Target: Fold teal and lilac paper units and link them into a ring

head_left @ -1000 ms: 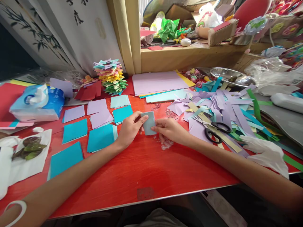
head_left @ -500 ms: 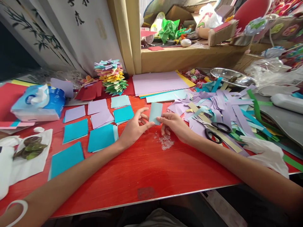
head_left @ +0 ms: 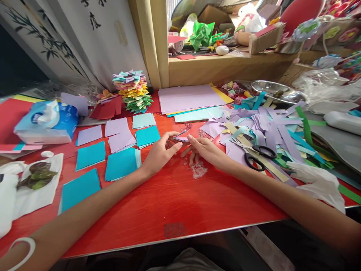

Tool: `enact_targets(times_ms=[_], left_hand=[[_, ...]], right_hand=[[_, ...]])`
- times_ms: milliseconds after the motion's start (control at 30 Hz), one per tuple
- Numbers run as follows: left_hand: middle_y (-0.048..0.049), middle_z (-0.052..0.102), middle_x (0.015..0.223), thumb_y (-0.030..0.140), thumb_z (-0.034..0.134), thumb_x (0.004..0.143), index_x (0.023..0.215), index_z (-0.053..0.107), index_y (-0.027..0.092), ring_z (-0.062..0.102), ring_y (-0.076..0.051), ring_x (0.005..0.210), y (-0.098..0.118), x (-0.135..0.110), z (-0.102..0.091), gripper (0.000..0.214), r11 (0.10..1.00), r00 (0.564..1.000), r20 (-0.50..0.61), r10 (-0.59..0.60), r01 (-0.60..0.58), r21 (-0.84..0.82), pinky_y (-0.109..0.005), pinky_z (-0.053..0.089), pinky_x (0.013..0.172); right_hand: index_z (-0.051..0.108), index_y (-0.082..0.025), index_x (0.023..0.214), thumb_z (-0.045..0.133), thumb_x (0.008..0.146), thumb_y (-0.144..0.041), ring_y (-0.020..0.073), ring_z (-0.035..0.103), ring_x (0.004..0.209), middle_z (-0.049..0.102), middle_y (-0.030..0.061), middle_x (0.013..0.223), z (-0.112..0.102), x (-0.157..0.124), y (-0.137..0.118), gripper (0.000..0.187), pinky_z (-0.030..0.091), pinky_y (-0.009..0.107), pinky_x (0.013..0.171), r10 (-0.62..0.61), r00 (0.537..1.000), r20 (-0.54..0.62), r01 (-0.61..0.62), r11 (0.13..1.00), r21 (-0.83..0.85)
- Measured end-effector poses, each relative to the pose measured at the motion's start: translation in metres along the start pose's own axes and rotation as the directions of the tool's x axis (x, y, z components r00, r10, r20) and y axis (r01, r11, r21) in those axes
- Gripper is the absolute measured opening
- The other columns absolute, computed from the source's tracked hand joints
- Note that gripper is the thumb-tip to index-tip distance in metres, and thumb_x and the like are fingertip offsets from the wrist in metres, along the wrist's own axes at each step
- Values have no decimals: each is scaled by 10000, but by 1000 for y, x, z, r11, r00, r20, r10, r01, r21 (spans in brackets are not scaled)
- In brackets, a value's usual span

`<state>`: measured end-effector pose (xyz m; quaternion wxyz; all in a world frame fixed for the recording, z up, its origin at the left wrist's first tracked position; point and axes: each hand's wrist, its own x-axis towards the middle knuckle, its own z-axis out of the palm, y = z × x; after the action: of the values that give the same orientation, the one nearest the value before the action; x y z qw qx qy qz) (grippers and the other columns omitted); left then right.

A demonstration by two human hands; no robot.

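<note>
Between my hands, above the red table, is a small folded piece of paper (head_left: 182,139), seen nearly edge-on with a thin dark-looking flap and a lavender face. My left hand (head_left: 160,153) pinches its left end between thumb and fingers. At the right end, my right hand (head_left: 205,151) has its thumb and curled fingers closed on it; the exact contact is partly hidden. Stacks of cut paper squares lie left of my hands, among them a teal stack (head_left: 148,136) and a lavender stack (head_left: 122,141). Clear shreds (head_left: 199,170) lie just below my right hand.
Black-handled scissors (head_left: 258,157) rest on a heap of paper strips (head_left: 270,124) at right. A folded-paper tower (head_left: 134,92) and large lavender sheets (head_left: 191,98) are at the back. A tissue pack (head_left: 46,122) and a metal bowl (head_left: 278,92) stand at the sides.
The folded paper has tipped from facing me, light blue side showing, to nearly edge-on, with a lavender face visible. Both hands stay in about the same place, their fingers shifted slightly.
</note>
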<state>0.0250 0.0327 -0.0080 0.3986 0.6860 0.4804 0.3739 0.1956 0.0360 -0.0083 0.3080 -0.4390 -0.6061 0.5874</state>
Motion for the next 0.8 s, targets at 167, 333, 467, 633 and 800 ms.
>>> enact_targets(times_ms=[167, 333, 467, 633, 800], left_hand=[[-38, 597, 917, 399, 515, 800, 1092, 516, 183, 541, -115, 649, 2, 0, -1, 363, 995, 998, -31, -47, 44, -88, -214, 426, 571], [-4, 605, 785, 367, 515, 799, 1070, 540, 204, 526, -112, 558, -3, 2, 0, 318, 999, 996, -69, -48, 48, -8, -223, 411, 549], [13, 587, 665, 332, 442, 841, 1052, 541, 208, 517, -117, 519, -5, 2, -1, 264, 998, 993, -100, -61, 63, 11, -225, 394, 524], [44, 529, 545, 319, 430, 852, 945, 542, 210, 499, -110, 489, -3, 1, -2, 181, 998, 995, -83, -59, 57, -25, -220, 389, 529], [43, 532, 545, 328, 444, 844, 824, 526, 194, 475, -97, 465, -3, 1, -3, 158, 995, 997, -43, -69, 65, -75, -214, 374, 506]], right_hand=[[530, -141, 776, 469, 867, -416, 68, 563, 420, 678, 53, 728, 0, 0, 0, 295, 406, 156, 366, 16, 1000, 26, -13, 995, -96], [529, -138, 792, 449, 879, -315, 72, 571, 440, 665, 49, 736, 0, 2, 2, 212, 416, 160, 382, 0, 999, 36, 4, 993, -116], [486, -156, 729, 452, 870, -379, 66, 513, 402, 589, 8, 599, 0, 1, 3, 266, 378, 171, 364, -25, 998, -52, 20, 995, -97], [446, -192, 852, 574, 772, -460, 48, 408, 403, 481, -52, 612, -11, 3, 7, 308, 321, 179, 368, -152, 914, -376, 92, 981, -173], [486, -189, 947, 590, 755, -426, 46, 439, 446, 518, -24, 735, -17, 7, 9, 322, 322, 182, 373, -177, 928, -326, 97, 964, -248]])
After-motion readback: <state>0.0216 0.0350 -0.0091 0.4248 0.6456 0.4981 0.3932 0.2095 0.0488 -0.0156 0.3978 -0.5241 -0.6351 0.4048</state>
